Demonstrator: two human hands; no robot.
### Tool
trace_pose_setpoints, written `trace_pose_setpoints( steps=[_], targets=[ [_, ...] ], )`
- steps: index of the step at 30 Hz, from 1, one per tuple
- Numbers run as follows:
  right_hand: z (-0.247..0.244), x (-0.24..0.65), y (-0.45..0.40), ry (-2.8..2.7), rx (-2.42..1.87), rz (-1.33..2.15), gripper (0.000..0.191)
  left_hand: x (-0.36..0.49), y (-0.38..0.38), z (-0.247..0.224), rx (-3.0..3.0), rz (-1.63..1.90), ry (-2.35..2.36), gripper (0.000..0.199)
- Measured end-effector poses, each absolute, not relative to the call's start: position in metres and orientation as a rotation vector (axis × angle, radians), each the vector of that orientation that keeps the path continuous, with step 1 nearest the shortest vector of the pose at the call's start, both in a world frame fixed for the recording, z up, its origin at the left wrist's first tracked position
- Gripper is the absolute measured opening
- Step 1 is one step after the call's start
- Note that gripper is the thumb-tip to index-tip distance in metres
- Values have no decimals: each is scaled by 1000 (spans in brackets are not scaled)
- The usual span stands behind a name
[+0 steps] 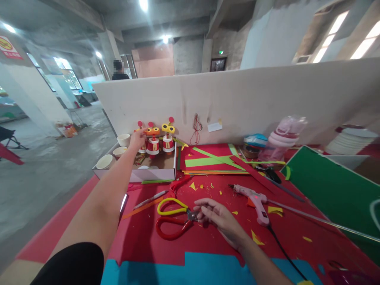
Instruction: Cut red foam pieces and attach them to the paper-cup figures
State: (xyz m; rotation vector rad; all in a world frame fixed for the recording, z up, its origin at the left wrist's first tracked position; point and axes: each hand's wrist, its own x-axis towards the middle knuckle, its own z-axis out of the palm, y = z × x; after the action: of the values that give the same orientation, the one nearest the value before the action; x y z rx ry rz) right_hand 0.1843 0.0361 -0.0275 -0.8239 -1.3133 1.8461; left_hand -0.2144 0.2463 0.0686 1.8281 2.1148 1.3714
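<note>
My left hand (138, 139) reaches into a shallow white box (154, 174) at the left, its fingertips at the leftmost of three paper-cup figures. The middle figure (152, 145) has an orange head, and the right figure (168, 143) a yellow one. What the left fingers grip, if anything, is too small to tell. My right hand (212, 215) is over the red table (213, 241), fingers curled at the blade end of scissors (171, 228) with one yellow and one red handle. Its fingertips partly cover the blades.
White paper cups (106, 162) line the box's left side. A pink glue gun (255, 202) with a cord lies at right, near a green board (332, 194). Paper strips (208, 161), yellow scraps and a pen (151, 199) are on the table. A pink bottle (282, 138) stands behind.
</note>
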Motion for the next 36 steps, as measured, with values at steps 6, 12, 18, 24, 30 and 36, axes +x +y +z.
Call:
trace_pose_setpoints(
  steps=[6, 12, 18, 24, 30, 36],
  targets=[
    [-31, 183, 38, -1307, -832, 1854, 43, -218, 234, 77, 1892, 1372, 2171, 48],
    [-31, 183, 38, -1327, -826, 1853, 42, -198, 206, 87, 2206, 1304, 2333, 48],
    [-27, 183, 36, -1318, -837, 1843, 42, -159, 190, 79, 2830, 658, 2187, 53],
    [-25, 183, 36, -1296, -832, 1869, 44, -159, 226, 76, 2587, 622, 2427, 46],
    [-25, 183, 37, -1289, -833, 1879, 43, -166, 245, 75, 2522, 652, 2405, 38],
    [-25, 183, 38, -1299, -831, 1880, 43, -172, 232, 81, 2557, 760, 2333, 47]
  ],
)
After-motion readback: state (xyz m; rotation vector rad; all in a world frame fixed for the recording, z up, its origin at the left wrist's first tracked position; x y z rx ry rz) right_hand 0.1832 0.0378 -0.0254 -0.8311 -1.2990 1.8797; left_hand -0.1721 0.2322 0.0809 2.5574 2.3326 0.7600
